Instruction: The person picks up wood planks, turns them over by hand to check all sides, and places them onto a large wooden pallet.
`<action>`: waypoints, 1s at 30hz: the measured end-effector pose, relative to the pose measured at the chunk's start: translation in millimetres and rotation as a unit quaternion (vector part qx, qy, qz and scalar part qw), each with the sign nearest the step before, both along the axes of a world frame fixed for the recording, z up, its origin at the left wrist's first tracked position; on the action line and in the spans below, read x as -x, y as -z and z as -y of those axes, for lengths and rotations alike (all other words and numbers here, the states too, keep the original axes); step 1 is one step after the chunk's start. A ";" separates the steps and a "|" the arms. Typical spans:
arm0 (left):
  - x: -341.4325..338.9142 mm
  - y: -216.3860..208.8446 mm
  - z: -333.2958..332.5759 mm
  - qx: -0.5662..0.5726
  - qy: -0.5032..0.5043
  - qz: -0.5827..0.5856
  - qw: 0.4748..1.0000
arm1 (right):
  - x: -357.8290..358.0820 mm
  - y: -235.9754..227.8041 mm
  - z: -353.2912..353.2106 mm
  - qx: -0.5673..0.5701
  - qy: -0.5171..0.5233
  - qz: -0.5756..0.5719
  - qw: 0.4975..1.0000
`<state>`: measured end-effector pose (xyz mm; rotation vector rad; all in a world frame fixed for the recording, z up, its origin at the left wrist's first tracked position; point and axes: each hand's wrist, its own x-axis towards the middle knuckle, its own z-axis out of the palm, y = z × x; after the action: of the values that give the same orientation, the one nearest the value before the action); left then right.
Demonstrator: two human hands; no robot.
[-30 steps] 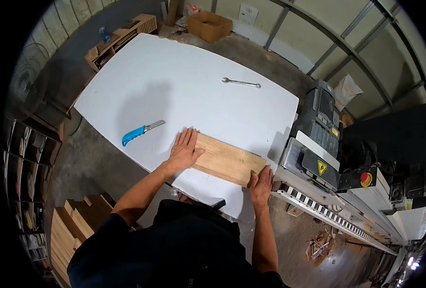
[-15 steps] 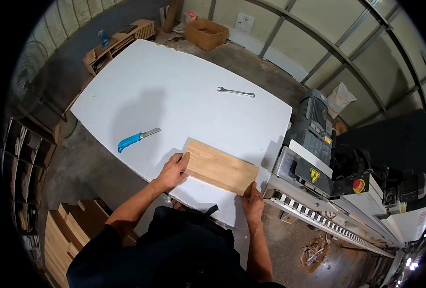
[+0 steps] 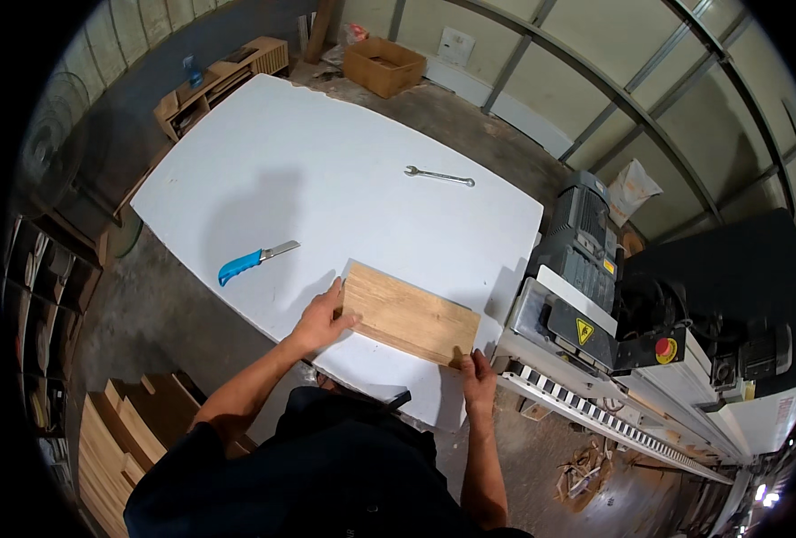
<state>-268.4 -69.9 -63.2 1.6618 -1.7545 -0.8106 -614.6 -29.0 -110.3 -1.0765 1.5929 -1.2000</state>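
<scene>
A rectangular light-brown wooden board (image 3: 410,314) lies near the front edge of the white-topped table (image 3: 353,197). At its left end is my left hand (image 3: 324,321), fingers along the short edge and thumb over the near corner. My right hand (image 3: 479,381) holds the near right corner between thumb and fingers. To the left of the board rests a blue-handled knife (image 3: 241,267) with a short straight blade. Farther back lies a metal wrench (image 3: 439,176).
A grey motor (image 3: 579,220) and a machine with a red stop button (image 3: 666,350) stand against the table's right side. Cut wooden boards (image 3: 116,448) are stacked at the lower left. A cardboard box (image 3: 384,66) sits on the floor beyond the table.
The board lies almost where it was. My left thumb has moved onto its near left corner, and my right hand has slid slightly down at the right corner.
</scene>
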 end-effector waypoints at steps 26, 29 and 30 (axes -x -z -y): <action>-13.5 39.2 -5.2 0.083 -0.148 -0.190 0.967 | -4.8 -27.4 28.9 -0.018 0.107 0.161 0.981; -7.5 27.0 -2.8 0.062 -0.150 -0.218 0.962 | -1.6 -33.3 43.4 -0.008 0.128 0.309 0.942; -7.1 26.0 -3.8 0.064 -0.154 -0.217 0.962 | -2.3 -36.3 48.6 -0.029 0.171 0.343 0.923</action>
<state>-261.3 -66.0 -89.2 1.4829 -1.1880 -0.8207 -612.3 -77.6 -74.0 -0.2651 1.2580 -1.5324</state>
